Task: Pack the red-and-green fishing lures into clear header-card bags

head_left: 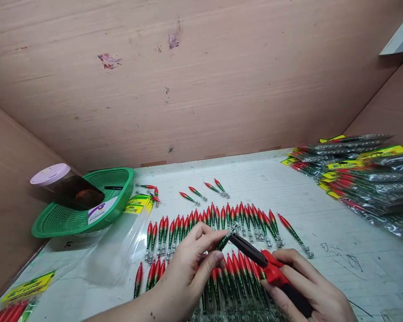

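My left hand [191, 264] pinches a green fishing lure [223, 241] between thumb and forefinger, its hook end pointing up and to the right. Wrapped round red-and-black pliers [272, 268] is my right hand [312, 286]. The black jaws of the pliers meet the lure's hooks; whether they grip them I cannot tell. Behind my hands runs a curved row of red and green lures [174, 232], hooks toward me. A second dense row of lures [235, 273] lies beneath and in front of my hands, partly hidden by them.
A green basket [127, 192] at left holds a dark jar with a pink lid [50, 173]. Beside it lie clear bags with yellow headers [139, 203]. Packed lures [362, 179] are piled at right. Several loose lures [196, 193] lie toward the back wall [201, 89].
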Available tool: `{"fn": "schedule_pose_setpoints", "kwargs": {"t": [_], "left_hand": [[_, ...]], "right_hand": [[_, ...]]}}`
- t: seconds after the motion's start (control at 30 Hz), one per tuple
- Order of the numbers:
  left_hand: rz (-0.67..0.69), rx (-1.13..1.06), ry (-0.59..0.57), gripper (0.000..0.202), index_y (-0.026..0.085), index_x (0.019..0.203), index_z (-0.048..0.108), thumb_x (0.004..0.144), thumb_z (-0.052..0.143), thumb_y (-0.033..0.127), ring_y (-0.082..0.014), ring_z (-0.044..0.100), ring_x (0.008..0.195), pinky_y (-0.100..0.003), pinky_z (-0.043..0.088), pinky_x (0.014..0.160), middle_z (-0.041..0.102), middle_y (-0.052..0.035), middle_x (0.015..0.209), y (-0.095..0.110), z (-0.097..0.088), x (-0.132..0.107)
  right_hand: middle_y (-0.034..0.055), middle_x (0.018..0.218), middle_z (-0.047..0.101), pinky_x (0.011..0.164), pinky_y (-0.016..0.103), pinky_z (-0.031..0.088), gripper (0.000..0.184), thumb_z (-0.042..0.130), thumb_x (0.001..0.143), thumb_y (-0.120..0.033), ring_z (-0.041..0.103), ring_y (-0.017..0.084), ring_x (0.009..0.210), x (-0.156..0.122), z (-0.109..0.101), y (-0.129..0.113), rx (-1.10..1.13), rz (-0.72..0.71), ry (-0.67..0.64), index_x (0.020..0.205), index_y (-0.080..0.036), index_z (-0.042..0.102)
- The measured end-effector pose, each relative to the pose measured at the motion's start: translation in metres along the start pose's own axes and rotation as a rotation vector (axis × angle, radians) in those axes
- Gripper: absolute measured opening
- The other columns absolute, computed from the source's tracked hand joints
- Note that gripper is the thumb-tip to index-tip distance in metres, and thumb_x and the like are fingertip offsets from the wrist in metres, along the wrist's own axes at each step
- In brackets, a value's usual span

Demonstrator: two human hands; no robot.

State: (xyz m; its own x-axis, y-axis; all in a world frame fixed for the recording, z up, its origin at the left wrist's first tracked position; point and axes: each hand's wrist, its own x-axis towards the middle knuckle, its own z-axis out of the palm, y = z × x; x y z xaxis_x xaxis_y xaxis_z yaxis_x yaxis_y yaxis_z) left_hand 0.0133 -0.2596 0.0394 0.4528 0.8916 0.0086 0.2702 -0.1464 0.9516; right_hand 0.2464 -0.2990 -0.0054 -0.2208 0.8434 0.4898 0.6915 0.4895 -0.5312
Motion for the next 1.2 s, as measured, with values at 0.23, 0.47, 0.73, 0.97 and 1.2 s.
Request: {"fn": "schedule_pose_setpoints", "kwargs": {"t": [0.23, 0.47, 0.73, 0.97, 1.2], "left_hand": [[-0.037, -0.005, -0.004, 0.033, 0.032, 0.123, 0.052, 0.094, 0.037, 0.03, -0.0105, 0.054, 0.068, -0.029, 0.047, 0.069, 0.043, -0.0043, 0.1, 0.001, 0.004, -0.004], [-0.042, 0.148, 0.049, 0.037, 0.035, 0.129, 0.047, 0.095, 0.036, 0.033, -0.0137, 0.048, 0.073, -0.029, 0.042, 0.069, 0.044, -0.0048, 0.099, -0.004, 0.0, -0.005], [0.073, 0.168, 0.055, 0.038, 0.034, 0.13, 0.049, 0.094, 0.037, 0.028, -0.0177, 0.048, 0.081, -0.03, 0.043, 0.071, 0.045, -0.0058, 0.095, 0.0, 0.0, -0.003], [0.226, 0.251, 0.097, 0.044, 0.036, 0.135, 0.041, 0.095, 0.031, 0.021, -0.0157, 0.046, 0.08, -0.027, 0.043, 0.068, 0.042, -0.0056, 0.094, -0.009, 0.006, -0.006], [0.24, 0.233, 0.08, 0.047, 0.039, 0.134, 0.042, 0.094, 0.032, 0.017, -0.0149, 0.045, 0.079, -0.024, 0.042, 0.064, 0.04, -0.005, 0.092, -0.014, 0.001, -0.01]], "right_hand": [[0.0077, 0.09, 0.061, 0.067, 0.015, 0.053, 0.013, 0.055, 0.084, -0.03, 0.065, 0.014, 0.08, 0.003, -0.003, -0.002, 0.048, 0.009, -0.029, 0.08, -0.02, 0.061], [0.0068, 0.09, 0.059, 0.07, 0.015, 0.053, 0.01, 0.055, 0.084, -0.027, 0.064, 0.013, 0.081, 0.004, -0.002, -0.003, 0.05, -0.017, -0.055, 0.08, -0.019, 0.059], [0.0057, 0.087, 0.058, 0.068, 0.016, 0.052, 0.011, 0.053, 0.086, -0.026, 0.062, 0.013, 0.079, 0.004, -0.002, -0.006, 0.12, 0.029, -0.112, 0.08, -0.019, 0.058], [0.0052, 0.085, 0.059, 0.066, 0.015, 0.052, 0.014, 0.052, 0.087, -0.026, 0.062, 0.012, 0.077, 0.006, -0.002, -0.008, 0.085, -0.002, -0.109, 0.075, -0.019, 0.057], [0.0043, 0.075, 0.058, 0.066, 0.018, 0.053, 0.016, 0.053, 0.086, -0.028, 0.063, 0.014, 0.07, -0.001, 0.004, -0.005, 0.027, -0.048, -0.113, 0.074, -0.019, 0.059]]}}
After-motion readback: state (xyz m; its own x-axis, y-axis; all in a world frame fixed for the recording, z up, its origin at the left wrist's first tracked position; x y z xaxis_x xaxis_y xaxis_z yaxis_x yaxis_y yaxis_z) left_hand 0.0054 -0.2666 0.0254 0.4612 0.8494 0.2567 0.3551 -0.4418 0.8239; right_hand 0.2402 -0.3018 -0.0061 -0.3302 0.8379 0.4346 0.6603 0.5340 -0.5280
